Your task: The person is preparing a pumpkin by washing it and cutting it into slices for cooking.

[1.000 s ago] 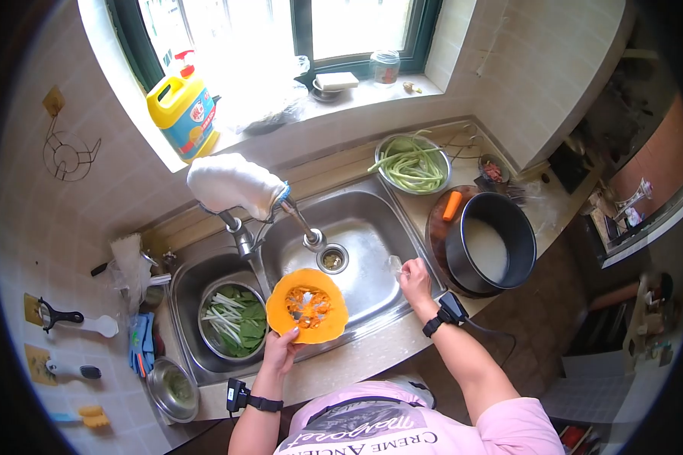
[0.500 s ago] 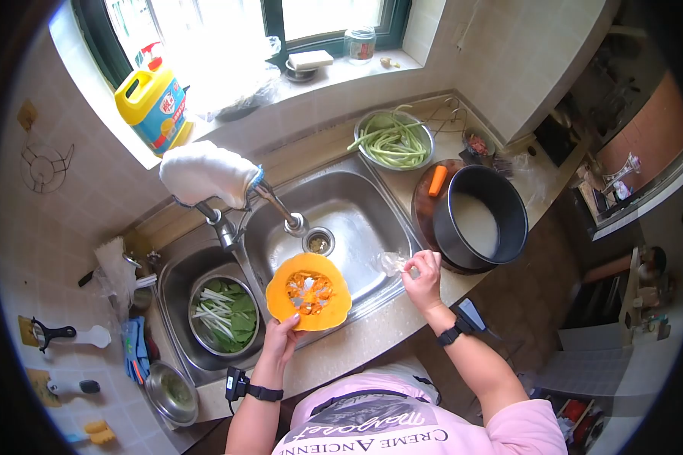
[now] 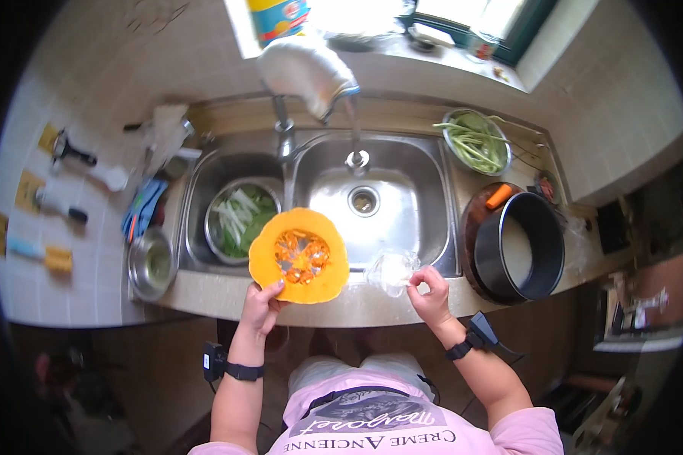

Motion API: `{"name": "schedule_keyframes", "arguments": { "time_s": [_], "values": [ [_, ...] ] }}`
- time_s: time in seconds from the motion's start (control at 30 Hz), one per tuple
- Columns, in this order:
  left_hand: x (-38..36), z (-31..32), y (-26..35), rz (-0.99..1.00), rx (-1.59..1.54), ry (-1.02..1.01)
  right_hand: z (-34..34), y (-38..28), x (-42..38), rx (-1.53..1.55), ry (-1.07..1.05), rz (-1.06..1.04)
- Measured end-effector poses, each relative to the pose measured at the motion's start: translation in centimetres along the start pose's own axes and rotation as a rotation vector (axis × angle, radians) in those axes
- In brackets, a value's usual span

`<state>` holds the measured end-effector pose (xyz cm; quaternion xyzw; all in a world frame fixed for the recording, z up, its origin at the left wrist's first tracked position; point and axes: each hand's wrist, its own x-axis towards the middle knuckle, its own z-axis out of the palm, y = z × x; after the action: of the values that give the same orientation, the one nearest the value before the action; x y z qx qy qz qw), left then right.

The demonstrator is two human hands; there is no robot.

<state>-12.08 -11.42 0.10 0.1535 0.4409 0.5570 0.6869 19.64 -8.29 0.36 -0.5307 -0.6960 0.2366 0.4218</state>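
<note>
My left hand [image 3: 261, 305] grips a halved pumpkin [image 3: 328, 282] by its lower left edge, thumb on the rim. Its cut face points up, with orange pulp and seeds in the hollow. The half hangs over the sink's front edge, near the divider between the basins. In my right hand [image 3: 430, 294], thumb and fingers pinch a crumpled piece of clear plastic film [image 3: 392, 273] above the front edge of the right basin [image 3: 322, 189]. The film and the pumpkin are apart.
Left basin: a metal bowl [image 3: 273, 199] of leafy greens [image 3: 243, 216]. Right: a dark pot [image 3: 501, 258] with whitish contents, a carrot piece [image 3: 498, 196], and a bowl of green stalks [image 3: 474, 142]. A cloth-covered faucet [image 3: 307, 74] stands behind; another metal bowl [image 3: 136, 269] sits left.
My view has turned left and tipped down. Both hands have shifted a little to the left over the counter, still holding the pumpkin half and the film. The film now looks more spread out.
</note>
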Motion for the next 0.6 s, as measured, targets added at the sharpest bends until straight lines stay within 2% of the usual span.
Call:
{"name": "schedule_keyframes", "arguments": {
  "time_s": [0.2,0.4,0.47,0.6],
  "values": [
    [-5.9,-1.5,1.2,0.153,-0.108,0.096,3.4,-4.4,-4.4,0.215,-0.235,-0.152],
    [-10.8,-4.3,1.7,0.232,-0.194,0.197,9.5,-7.9,-9.9,0.341,-0.431,-0.187],
    [-12.4,-6.2,1.7,0.235,-0.207,0.218,12.8,-8.7,-11.8,0.329,-0.446,-0.197],
    [-15.8,-10.1,2.3,0.213,-0.161,0.195,20.3,-9.7,-15.4,0.059,-0.492,-0.359]
  ]
}}
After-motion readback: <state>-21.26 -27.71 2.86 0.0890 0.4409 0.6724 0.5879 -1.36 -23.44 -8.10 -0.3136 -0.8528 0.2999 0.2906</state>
